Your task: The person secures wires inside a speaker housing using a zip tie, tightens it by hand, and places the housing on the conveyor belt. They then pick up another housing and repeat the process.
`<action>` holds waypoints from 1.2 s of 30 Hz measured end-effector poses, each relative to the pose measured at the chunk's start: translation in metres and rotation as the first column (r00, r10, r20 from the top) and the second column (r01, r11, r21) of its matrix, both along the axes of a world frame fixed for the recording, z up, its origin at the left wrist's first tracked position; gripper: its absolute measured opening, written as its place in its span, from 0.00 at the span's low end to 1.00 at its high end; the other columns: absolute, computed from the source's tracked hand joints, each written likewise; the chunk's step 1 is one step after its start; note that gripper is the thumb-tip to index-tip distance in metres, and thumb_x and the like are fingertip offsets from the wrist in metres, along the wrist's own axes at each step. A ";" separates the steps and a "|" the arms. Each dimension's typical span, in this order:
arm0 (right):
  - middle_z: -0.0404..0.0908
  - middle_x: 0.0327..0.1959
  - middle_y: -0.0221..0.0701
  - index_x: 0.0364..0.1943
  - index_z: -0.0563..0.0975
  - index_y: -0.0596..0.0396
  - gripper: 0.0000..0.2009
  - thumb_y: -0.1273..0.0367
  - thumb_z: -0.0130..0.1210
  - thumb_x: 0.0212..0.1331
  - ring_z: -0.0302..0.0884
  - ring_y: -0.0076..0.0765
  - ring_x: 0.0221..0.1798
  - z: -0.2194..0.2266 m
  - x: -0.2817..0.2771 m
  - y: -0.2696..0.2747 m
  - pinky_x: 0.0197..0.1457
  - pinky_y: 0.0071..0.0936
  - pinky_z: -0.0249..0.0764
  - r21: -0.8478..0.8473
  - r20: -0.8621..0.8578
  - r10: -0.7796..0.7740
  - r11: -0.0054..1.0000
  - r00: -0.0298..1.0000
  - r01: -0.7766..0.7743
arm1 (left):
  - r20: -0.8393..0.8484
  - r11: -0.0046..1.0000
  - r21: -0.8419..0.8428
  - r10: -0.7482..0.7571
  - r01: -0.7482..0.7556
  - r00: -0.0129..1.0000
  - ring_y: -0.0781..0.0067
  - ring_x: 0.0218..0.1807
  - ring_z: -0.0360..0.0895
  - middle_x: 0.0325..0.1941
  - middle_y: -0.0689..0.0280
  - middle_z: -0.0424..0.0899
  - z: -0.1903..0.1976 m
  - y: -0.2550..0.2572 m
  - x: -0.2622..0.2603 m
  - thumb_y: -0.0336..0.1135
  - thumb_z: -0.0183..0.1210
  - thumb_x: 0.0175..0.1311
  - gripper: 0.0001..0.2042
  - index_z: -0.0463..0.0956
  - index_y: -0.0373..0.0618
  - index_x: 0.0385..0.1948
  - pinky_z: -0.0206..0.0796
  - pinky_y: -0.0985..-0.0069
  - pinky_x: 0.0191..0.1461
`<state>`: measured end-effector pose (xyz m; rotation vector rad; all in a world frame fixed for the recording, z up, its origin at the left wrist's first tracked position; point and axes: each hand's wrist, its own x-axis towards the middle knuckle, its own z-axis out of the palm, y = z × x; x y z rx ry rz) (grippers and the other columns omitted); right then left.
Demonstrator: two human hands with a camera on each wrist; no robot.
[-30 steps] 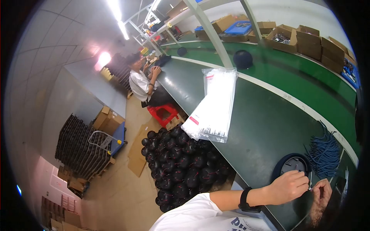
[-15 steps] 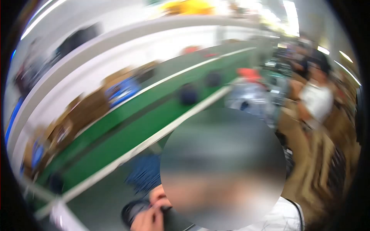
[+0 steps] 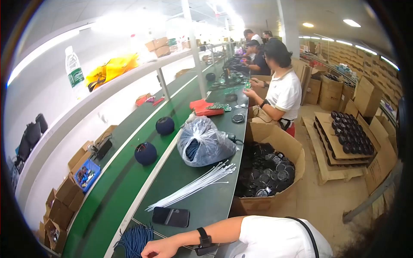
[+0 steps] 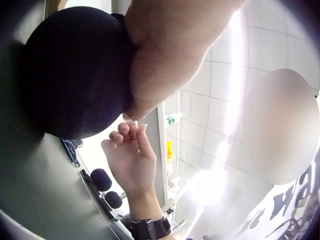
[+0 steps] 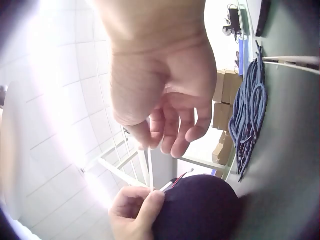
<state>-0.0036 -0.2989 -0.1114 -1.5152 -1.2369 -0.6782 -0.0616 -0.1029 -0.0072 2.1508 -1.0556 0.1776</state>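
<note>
Beside a dark fabric-covered ball (image 4: 75,75), both hands meet at a thin white strip (image 5: 151,172). The left hand (image 5: 132,212) pinches the strip's lower part between thumb and finger, close against the ball. Above it, the right hand (image 5: 162,75) holds the strip's upper part between thumb and forefinger, its other fingers loosely curled. A red and black wire (image 5: 179,179) with a pale end sticks out by the ball. In the head view the right hand (image 3: 159,248) lies near blue cords (image 3: 135,241); the left hand and the ball are outside that view.
On the green table are a black phone (image 3: 171,216), loose white ties (image 3: 193,185) and a plastic bag (image 3: 202,142). Two dark balls sit on the green belt (image 3: 116,189). A carton (image 3: 297,172) of black parts stands beside the table; people sit farther along.
The head view has swung from one end of the table to the other, passing a blurred person close by. The right forearm now shows, and the left hand has left the head view.
</note>
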 end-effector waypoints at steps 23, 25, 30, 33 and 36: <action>0.61 0.63 0.51 0.63 0.63 0.62 0.31 0.50 0.59 0.72 0.58 0.59 0.67 0.003 -0.049 0.019 0.69 0.52 0.59 -0.169 -0.528 -0.098 0.986 0.843 0.008 | -0.383 0.991 -0.110 -0.109 0.071 0.917 0.53 0.68 0.74 0.69 0.54 0.73 0.007 0.031 0.039 0.45 0.88 0.39 0.59 0.59 0.44 0.76 0.65 0.58 0.72; 0.59 0.66 0.51 0.66 0.62 0.62 0.35 0.49 0.60 0.70 0.56 0.60 0.69 0.006 -0.046 0.020 0.71 0.52 0.57 -0.182 -0.549 -0.098 0.983 0.830 -0.004 | -0.411 0.991 -0.111 -0.108 0.068 0.905 0.52 0.69 0.73 0.70 0.53 0.73 0.007 0.036 0.043 0.45 0.88 0.38 0.61 0.57 0.44 0.77 0.65 0.57 0.74; 0.53 0.73 0.53 0.72 0.57 0.63 0.43 0.47 0.64 0.67 0.50 0.60 0.76 0.014 -0.046 0.018 0.77 0.53 0.52 -0.212 -0.576 -0.118 0.977 0.809 -0.009 | -0.464 0.991 -0.113 -0.117 0.073 0.878 0.50 0.73 0.71 0.74 0.52 0.70 0.008 0.048 0.049 0.46 0.89 0.37 0.64 0.54 0.44 0.80 0.63 0.56 0.77; 0.50 0.77 0.54 0.75 0.54 0.64 0.48 0.45 0.66 0.65 0.47 0.61 0.80 0.015 -0.047 0.019 0.81 0.53 0.49 -0.219 -0.587 -0.127 0.976 0.799 -0.005 | -0.492 0.991 -0.109 -0.119 0.075 0.862 0.49 0.75 0.70 0.76 0.51 0.69 0.009 0.055 0.048 0.47 0.90 0.36 0.67 0.52 0.43 0.81 0.62 0.55 0.79; 0.47 0.81 0.55 0.79 0.51 0.64 0.54 0.43 0.68 0.63 0.43 0.61 0.84 0.015 -0.051 0.023 0.85 0.53 0.46 -0.229 -0.579 -0.126 0.973 0.805 -0.013 | -0.516 0.992 -0.099 -0.114 0.073 0.849 0.48 0.77 0.69 0.78 0.50 0.68 0.007 0.068 0.044 0.47 0.90 0.35 0.69 0.50 0.43 0.83 0.61 0.54 0.81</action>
